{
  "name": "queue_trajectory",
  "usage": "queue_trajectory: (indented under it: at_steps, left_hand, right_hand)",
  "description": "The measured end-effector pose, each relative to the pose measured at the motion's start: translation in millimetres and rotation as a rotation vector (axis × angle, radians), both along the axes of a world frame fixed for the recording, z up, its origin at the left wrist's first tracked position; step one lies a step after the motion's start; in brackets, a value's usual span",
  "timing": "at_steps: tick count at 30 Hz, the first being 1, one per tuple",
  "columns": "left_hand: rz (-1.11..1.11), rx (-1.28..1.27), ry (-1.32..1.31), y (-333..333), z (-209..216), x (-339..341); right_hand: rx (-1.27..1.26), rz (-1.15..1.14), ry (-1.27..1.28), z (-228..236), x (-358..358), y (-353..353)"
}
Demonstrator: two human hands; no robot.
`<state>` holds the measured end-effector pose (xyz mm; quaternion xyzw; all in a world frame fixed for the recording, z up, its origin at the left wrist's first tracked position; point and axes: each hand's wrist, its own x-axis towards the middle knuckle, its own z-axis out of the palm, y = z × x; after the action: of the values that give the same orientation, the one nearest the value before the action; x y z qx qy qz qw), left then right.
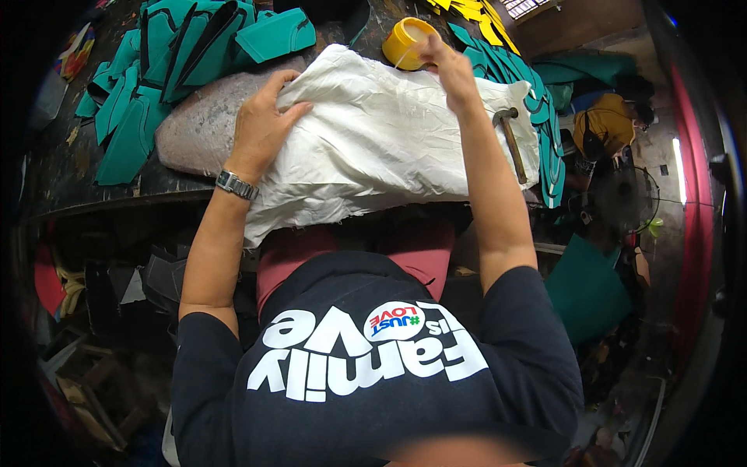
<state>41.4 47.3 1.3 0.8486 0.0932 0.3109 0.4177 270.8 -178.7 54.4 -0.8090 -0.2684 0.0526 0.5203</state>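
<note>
A wrinkled white cloth (366,132) lies spread over the near part of the worktable, its front edge hanging down. On the cloth's left edge rests my left hand (263,128), thumb and fingers apart. Under that side, a grey stone-like slab (198,124) sticks out to the left. My right hand (450,74) is raised at the mouth of a yellow tub (399,56), fingers pinched together; what they hold is too small to make out. The tub holds something pale. To the right of my right forearm, a hammer (511,144) with a wooden handle lies on the cloth.
Stacked green cut pieces (183,47) cover the table's left side, and more green pieces (545,117) fan along its right. Yellow cut pieces (486,19) lie at the back. Beyond the right edge are a person in mustard clothing (607,124) and a fan (634,198).
</note>
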Motion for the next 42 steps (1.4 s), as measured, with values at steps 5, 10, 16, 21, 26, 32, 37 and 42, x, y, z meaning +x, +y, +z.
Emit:
queue_trajectory:
  at_steps: [5, 10, 16, 21, 26, 32, 37, 42]
  left_hand:
    - [0.062, 0.113, 0.043, 10.1, 0.7, 9.7]
    - [0.151, 0.391, 0.048, 14.6, 0.3, 10.9]
    - [-0.368, 0.377, 0.083, -20.3, 23.0, -35.6]
    - [-0.514, 0.789, 0.207, -59.9, -4.1, -57.4]
    - [-0.660, 0.564, 0.085, -34.0, -20.5, -58.5]
    - [-0.777, 0.426, 0.165, -22.5, -9.5, -60.0]
    - [-0.762, 0.425, 0.200, -25.0, -6.7, -61.3]
    - [-0.730, 0.482, 0.191, -25.0, -7.3, -69.1]
  right_hand:
    - [-0.792, -0.265, -0.453, -12.3, 97.3, 22.9]
    - [-1.033, 0.031, -0.951, -18.2, 117.7, 16.5]
    - [-0.992, -0.057, -0.522, -4.9, 94.2, 12.1]
    - [-0.839, 0.128, 0.087, -0.4, 38.1, -26.3]
    - [-0.262, 0.249, 0.225, -11.7, -45.3, -114.8]
    - [-1.164, -0.070, -0.246, -54.7, -100.7, -181.2]
    - [-1.237, -0.003, -0.354, -65.7, -110.2, -174.1]
    - [-1.116, 0.077, -0.423, -72.5, -142.6, -114.1]
